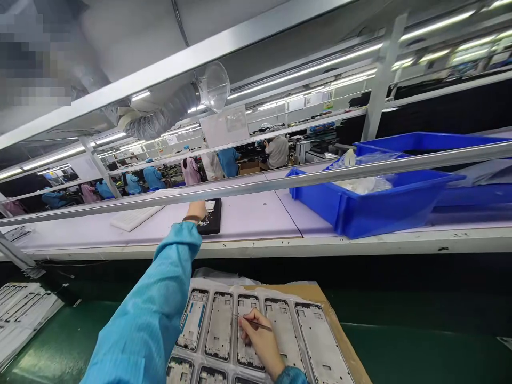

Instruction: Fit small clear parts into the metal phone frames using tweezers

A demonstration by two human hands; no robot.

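Observation:
My left hand (196, 210), at the end of a blue sleeve, reaches up to a shelf and lies over the left part of a black tray (215, 220) with small pale pieces in it. Its fingers are hidden. My right hand (260, 338) is closed around slim dark tweezers (258, 324), their tip pointing left. It is low over the middle metal phone frame (248, 356) in a white moulded tray (235, 349). Several similar frames sit in neighbouring pockets. The leftmost frame (192, 320) of the back row carries blue strips.
Brown cardboard (340, 341) lies under the white tray. A metal rail (256, 188) crosses above the shelf (256, 221). Blue bins (360, 208) with plastic bags stand right; a white slab (138, 217) lies left. More frames (24, 314) are at far left. Several people sit further back.

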